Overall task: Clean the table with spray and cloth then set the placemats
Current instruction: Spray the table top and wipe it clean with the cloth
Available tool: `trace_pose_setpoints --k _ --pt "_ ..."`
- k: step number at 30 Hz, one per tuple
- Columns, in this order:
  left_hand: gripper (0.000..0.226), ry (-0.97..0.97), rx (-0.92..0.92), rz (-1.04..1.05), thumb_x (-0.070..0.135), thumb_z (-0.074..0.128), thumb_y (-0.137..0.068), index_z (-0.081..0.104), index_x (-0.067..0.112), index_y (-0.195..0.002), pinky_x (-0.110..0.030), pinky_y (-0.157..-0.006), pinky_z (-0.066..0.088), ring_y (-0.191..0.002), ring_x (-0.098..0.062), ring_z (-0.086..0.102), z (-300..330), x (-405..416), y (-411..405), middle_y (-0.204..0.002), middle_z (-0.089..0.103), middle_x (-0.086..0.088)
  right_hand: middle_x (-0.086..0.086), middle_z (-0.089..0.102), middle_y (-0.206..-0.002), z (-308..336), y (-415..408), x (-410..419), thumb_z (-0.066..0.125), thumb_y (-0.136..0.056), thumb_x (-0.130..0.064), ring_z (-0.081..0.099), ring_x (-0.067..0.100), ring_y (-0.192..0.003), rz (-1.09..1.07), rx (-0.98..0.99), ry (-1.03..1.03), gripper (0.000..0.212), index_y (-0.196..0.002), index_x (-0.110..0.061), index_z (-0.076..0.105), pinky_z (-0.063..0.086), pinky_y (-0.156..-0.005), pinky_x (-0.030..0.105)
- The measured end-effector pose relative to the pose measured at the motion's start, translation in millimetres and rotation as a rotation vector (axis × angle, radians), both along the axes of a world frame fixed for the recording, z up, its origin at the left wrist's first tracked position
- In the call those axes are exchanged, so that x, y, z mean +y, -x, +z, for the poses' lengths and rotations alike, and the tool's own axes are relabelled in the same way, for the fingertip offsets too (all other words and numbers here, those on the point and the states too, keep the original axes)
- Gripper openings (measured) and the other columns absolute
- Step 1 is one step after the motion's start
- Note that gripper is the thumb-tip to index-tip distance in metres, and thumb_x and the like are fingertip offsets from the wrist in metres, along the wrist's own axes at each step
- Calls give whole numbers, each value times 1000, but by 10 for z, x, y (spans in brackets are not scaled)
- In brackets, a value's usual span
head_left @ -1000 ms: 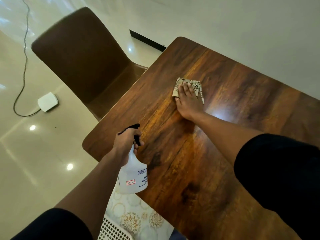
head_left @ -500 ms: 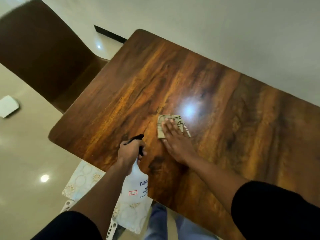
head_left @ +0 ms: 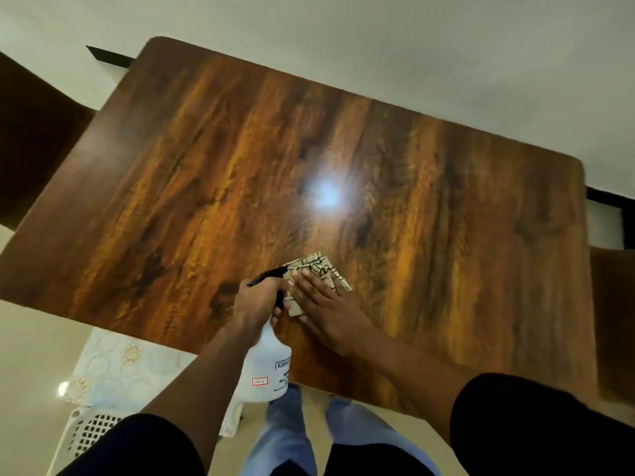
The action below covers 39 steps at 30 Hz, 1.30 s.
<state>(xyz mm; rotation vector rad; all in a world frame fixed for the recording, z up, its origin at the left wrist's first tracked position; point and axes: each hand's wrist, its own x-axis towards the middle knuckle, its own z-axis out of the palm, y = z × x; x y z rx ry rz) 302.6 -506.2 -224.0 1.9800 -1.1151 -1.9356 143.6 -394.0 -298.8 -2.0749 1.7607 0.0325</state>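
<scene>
now your right hand (head_left: 323, 304), fingers flat, has dragged the cloth (head_left: 321, 269) back to the near edge of the surface (head_left: 446, 218); your left hand (head_left: 261, 297) grips the spray bottle (head_left: 264, 369). wiping continues; the placemats (head_left: 113, 365) wait below.

Right hand (head_left: 324, 309) flat on cloth (head_left: 321, 266) on table (head_left: 446, 235), left hand (head_left: 256, 298) gripping spray bottle (head_left: 266, 369)

Head view looks steeply down, close over the table (head_left: 446, 235).
</scene>
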Motion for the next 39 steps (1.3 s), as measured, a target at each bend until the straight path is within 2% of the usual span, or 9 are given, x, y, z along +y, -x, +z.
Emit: trace_pose_setpoints --k 3,6,11,15,22,26,32,35,39 --pt "15 13 -17 -65 15 68 -88 77 4 -83 -26 -46 39 -46 -13 47 3 205 199 -69 71 -14 -6 -15 -173 -6 378 263 20 -112 -47 -20 14 -158 -46 24 1 63 -167 -25 -4 -2 -129 50" --pt "13 10 3 -99 15 67 -92 77 7 -95 -27 -46 40 -46 -13 47 -29 423 375 -69 71 -15 -7 -27 -170 -16 819 471 19 -112 -46 -28 13 -156 -334 21 -60 65 -165 -28 -14 4 -129 53" --pt "19 -4 -30 -167 16 66 -91 74 4 -79 -27 -46 41 -46 -13 49 -41 817 623 -70 70 -15 -8 -25 -171 -1 1261 877 21 -112 -42 -27 11 -156 -775 -16 -83 65 -165 -25 -13 1 -128 48" --pt "16 -13 -29 -186 14 66 -91 75 2 -85 -27 -46 42 -47 -14 49 -30 1146 839 -71 70 -15 -4 -22 -172 -74 1068 1200 23 -112 -38 -25 16 -157 -754 -37 -41 65 -166 -23 -11 4 -130 51" --pt "15 -38 -33 -277 13 66 -92 75 3 -84 -26 -42 40 -44 -12 48 -46 1625 1118 -69 69 -13 -1 3 -175 -170 1031 2098 32 -110 -37 -3 18 -161 -326 50 117 64 -167 -19 12 6 -128 48" --pt "14 -41 -31 -338 13 66 -94 73 4 -85 -26 -43 42 -46 -12 51 -71 1785 1110 -70 70 -12 0 7 -175 -211 1272 2464 32 -105 -39 4 20 -162 -558 138 76 66 -167 -21 16 13 -125 62" --pt "17 -27 -32 -406 12 64 -97 74 2 -87 -28 -43 41 -45 -13 50 -138 1948 970 -69 69 -13 -1 8 -175 -233 1269 2870 31 -106 -36 -1 17 -162 -921 93 96 66 -167 -20 13 11 -127 48" --pt "16 -32 -20 -430 12 65 -95 73 1 -87 -29 -43 42 -45 -15 51 -190 2023 855 -70 69 -15 2 10 -175 -236 1043 2880 30 -106 -33 2 20 -162 -1027 66 80 65 -167 -16 16 22 -125 55" --pt "17 -44 18 -457 11 66 -92 73 -1 -82 -29 -43 42 -45 -20 49 -206 2136 684 -71 70 -20 3 11 -174 -215 719 2889 25 -105 -34 5 22 -162 -1059 34 73 64 -166 -15 20 26 -123 59"
